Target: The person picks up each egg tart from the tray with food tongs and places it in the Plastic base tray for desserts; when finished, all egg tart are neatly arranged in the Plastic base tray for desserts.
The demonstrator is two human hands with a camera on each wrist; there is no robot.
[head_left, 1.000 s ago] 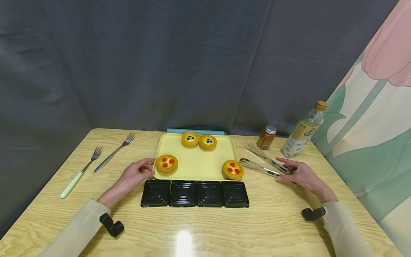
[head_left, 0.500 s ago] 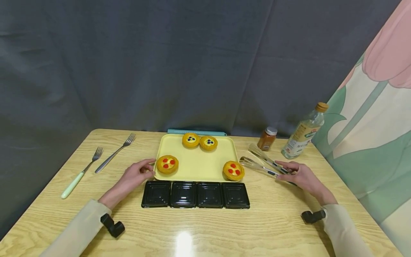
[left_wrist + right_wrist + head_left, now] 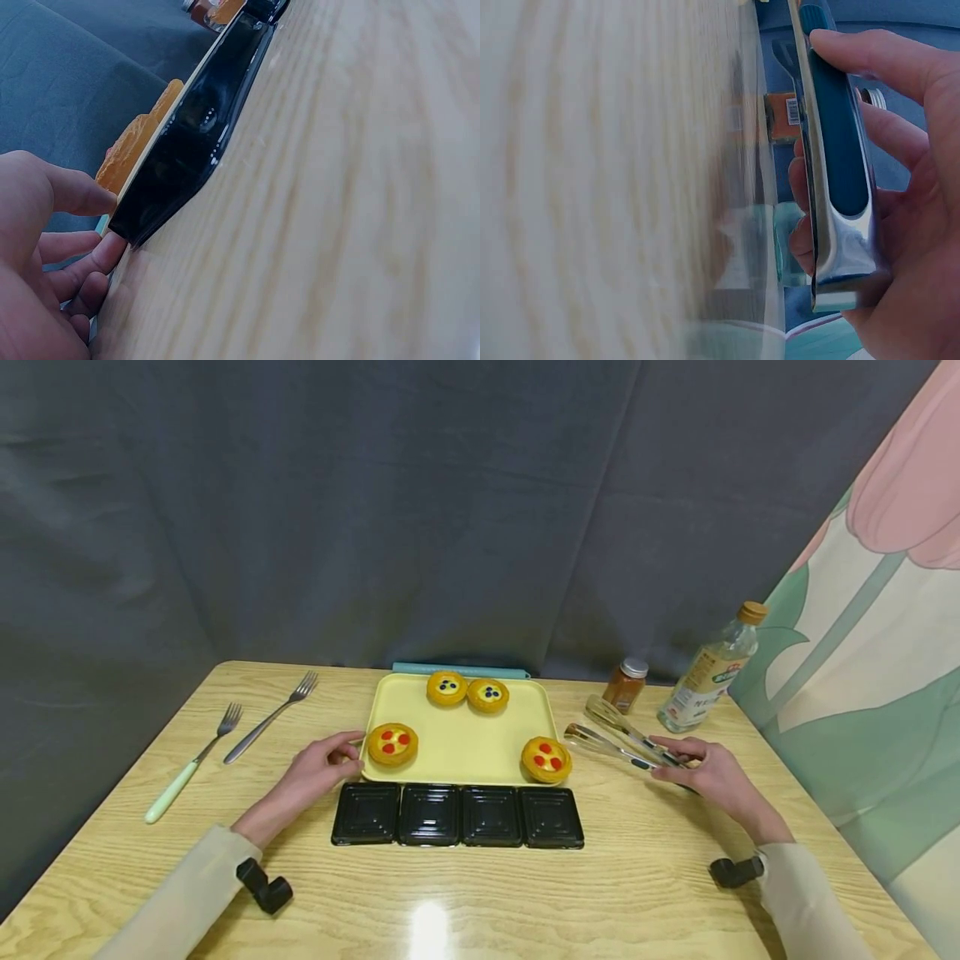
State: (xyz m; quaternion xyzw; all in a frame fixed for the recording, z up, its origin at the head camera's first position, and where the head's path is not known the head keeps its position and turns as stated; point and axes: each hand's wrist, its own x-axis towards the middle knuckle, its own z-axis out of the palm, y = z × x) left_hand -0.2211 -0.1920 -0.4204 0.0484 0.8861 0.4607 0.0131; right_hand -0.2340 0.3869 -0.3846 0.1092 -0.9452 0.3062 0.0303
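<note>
The right hand (image 3: pixel 711 777) grips tongs (image 3: pixel 844 150); whether the left hand (image 3: pixel 318 768) pinches the tray (image 3: pixel 465 739) is unclear.

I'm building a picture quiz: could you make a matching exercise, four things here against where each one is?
Things:
1. tongs
2. amber jar
3. black tray
4. green-handled fork

Places:
A. leftmost of the four
B. along the near edge of the yellow tray
C. in the right hand
D. standing beside the bottle

Pairs: 1-C, 2-D, 3-B, 4-A

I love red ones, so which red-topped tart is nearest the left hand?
The left red-topped tart, beside the left hand; the right red-topped tart sits across the tray.
</note>
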